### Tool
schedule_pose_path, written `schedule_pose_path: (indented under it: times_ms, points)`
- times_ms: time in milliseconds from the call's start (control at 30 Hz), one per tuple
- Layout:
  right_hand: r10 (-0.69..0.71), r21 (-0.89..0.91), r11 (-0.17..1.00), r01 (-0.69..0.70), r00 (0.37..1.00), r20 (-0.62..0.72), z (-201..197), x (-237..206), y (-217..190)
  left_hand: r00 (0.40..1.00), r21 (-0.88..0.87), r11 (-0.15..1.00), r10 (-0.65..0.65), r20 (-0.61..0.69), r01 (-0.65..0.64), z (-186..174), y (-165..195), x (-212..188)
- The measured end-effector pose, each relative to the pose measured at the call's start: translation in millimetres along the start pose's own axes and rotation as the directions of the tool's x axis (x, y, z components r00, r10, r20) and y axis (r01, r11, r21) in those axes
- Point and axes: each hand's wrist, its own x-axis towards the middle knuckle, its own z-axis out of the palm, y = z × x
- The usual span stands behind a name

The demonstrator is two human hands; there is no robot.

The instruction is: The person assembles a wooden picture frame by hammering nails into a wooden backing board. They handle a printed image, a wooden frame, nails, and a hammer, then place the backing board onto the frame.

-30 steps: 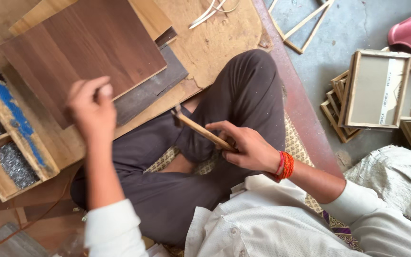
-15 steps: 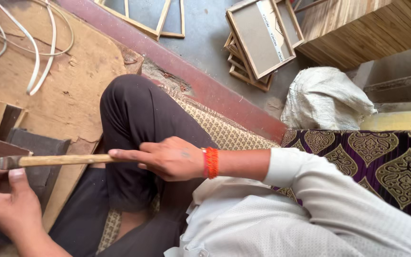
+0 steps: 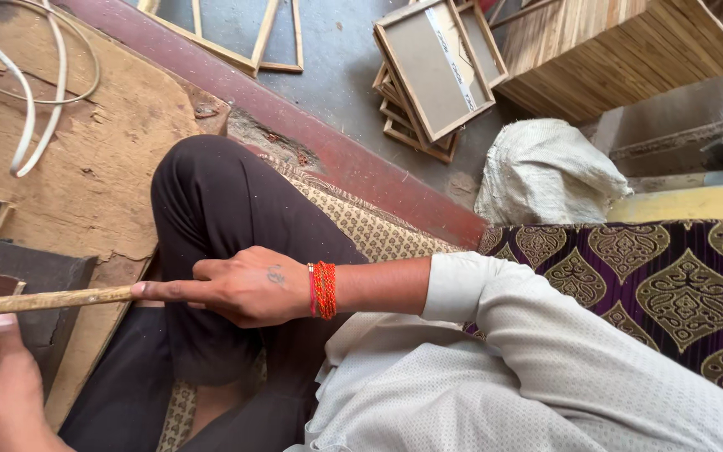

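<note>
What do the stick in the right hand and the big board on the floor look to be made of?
Stick: pale bare wood, apparently unfinished, with faint grain. Board: probably plywood or hardboard, raw brown and worn, its edge chipped. The right hand grips the stick's end.

White long sleeves, dark trousers, red-orange thread bracelet point(image 3: 324, 290) at the right wrist, small tattoo on that hand's back.
</note>
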Motion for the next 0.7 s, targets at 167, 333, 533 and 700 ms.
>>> schedule_pose_path:
  times_ms: [167,333,533,700]
  points:
    - [0.014,0.010,1.000,-0.014,1.000,0.013,-0.7,3.3,-5.0,1.000,0.060,0.998,-0.021,0.011,0.020,-4.0,-9.5,-0.3]
    - [-0.022,0.050,0.999,0.021,1.000,0.019,-9.4,8.0,-9.4,1.000,0.279,0.960,-0.014,-0.014,0.017,-7.5,-6.9,-2.1]
    - [-0.057,0.183,0.981,0.065,0.997,-0.050,-21.3,5.3,-13.7,0.999,-0.061,0.998,0.007,0.039,-0.005,-5.0,23.5,14.0]
    - [0.059,0.087,0.994,-0.071,0.990,0.132,-11.0,40.3,-18.9,0.962,0.320,0.918,0.267,-0.064,-0.234,-19.9,57.9,34.1]
